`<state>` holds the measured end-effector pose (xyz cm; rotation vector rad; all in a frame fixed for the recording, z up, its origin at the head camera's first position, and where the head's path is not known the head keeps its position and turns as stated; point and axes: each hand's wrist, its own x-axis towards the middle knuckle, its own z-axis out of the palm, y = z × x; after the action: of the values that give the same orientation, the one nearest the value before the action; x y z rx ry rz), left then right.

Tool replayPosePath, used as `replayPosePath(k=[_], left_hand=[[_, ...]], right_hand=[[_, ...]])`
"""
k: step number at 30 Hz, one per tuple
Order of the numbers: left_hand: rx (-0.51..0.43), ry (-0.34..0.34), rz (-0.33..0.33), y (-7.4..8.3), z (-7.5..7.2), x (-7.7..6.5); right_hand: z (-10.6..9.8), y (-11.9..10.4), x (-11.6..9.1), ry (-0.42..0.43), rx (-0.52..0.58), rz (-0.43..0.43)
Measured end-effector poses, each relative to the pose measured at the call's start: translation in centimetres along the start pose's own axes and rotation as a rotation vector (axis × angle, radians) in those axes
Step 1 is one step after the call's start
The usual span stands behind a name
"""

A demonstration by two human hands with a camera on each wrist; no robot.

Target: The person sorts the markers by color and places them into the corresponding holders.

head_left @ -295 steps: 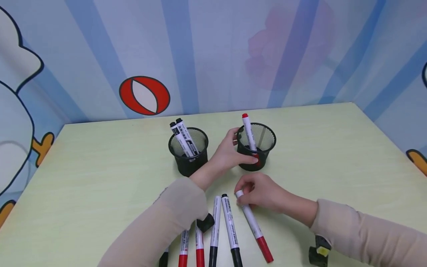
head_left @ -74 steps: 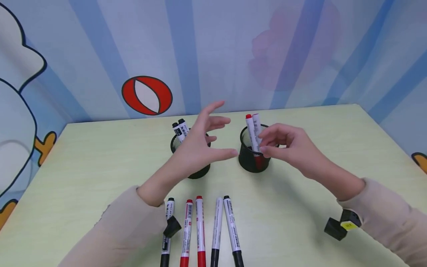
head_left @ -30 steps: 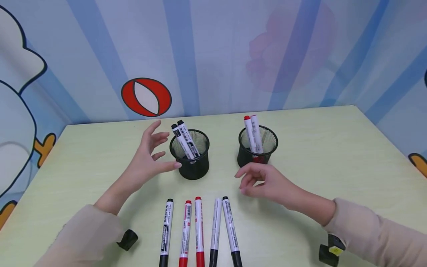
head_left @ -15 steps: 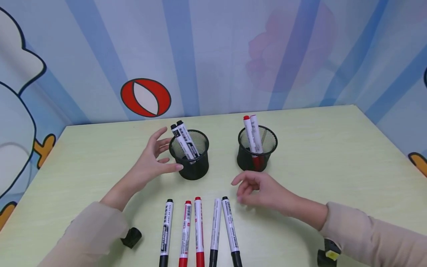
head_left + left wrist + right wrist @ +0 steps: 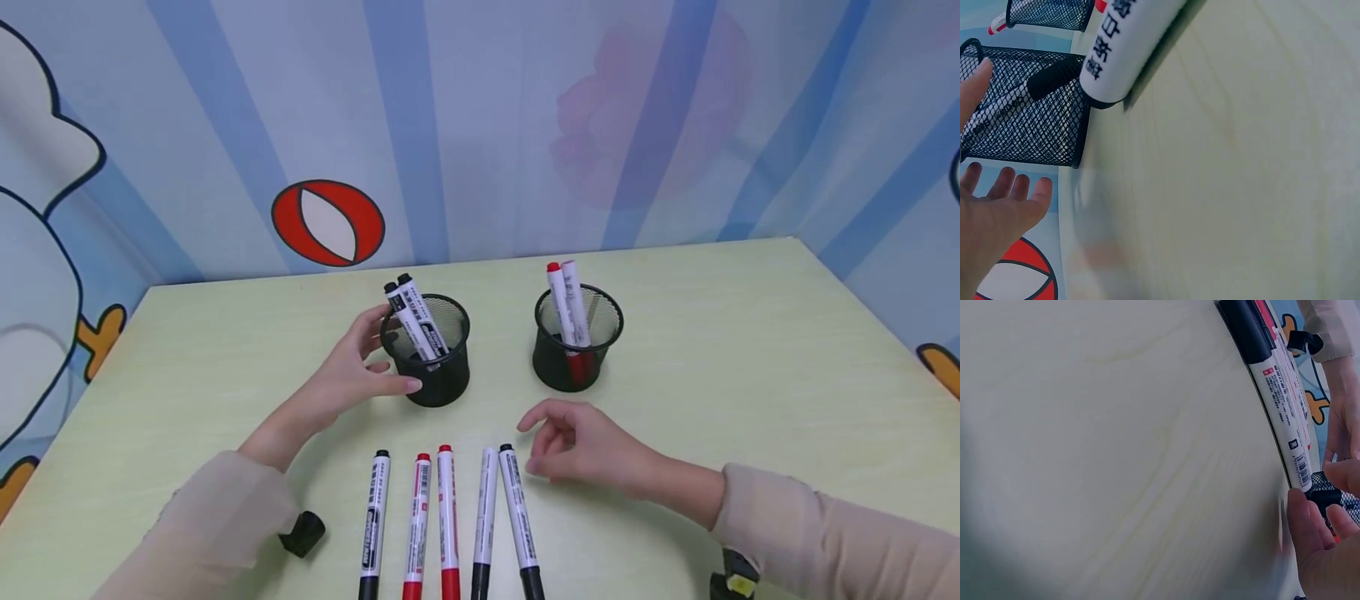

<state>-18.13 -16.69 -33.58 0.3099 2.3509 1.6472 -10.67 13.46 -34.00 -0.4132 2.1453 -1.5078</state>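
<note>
My left hand (image 5: 348,371) reaches round the left side of a black mesh pen cup (image 5: 438,379) that holds two black-tipped markers (image 5: 423,321). Its thumb overlaps the cup's front; the fingers stay spread at the side, and the left wrist view shows these fingers (image 5: 1038,197) beside the mesh. My right hand (image 5: 581,442), loosely bent and holding nothing, hovers just right of the rightmost black-capped marker (image 5: 519,508) on the table. In the right wrist view its fingertips lie near the end of a black-capped marker (image 5: 1285,412).
A second mesh cup (image 5: 566,371) to the right holds two markers (image 5: 567,304), one with a red tip. In front lie more markers in a row: a black one (image 5: 373,517), two red ones (image 5: 447,508) and a white-bodied one (image 5: 485,508). A patterned backdrop stands behind the table (image 5: 712,333).
A marker was put into the right cup beside the red-tipped one, and the right hand came back down to the row. The left hand left the right cup and moved left to the other cup.
</note>
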Motion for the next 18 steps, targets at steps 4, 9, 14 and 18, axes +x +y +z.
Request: replayPosePath(k=[4,9,14,18], left_hand=[[0.005,-0.007,0.009,0.0,0.1,0.03],[-0.004,-0.014,0.005,0.0,0.2,0.16],[-0.012,-0.021,0.014,0.11,0.28,0.2],[-0.018,-0.023,0.023,0.14,0.32,0.21]], right_hand=[[0.38,0.11,-0.03,0.007,-0.036,0.007],[0.76,-0.02,-0.13,0.008,-0.079,0.005],[0.93,-0.18,-0.09,0.011,-0.106,-0.001],[1.06,-0.15,0.02,0.011,-0.14,-0.009]])
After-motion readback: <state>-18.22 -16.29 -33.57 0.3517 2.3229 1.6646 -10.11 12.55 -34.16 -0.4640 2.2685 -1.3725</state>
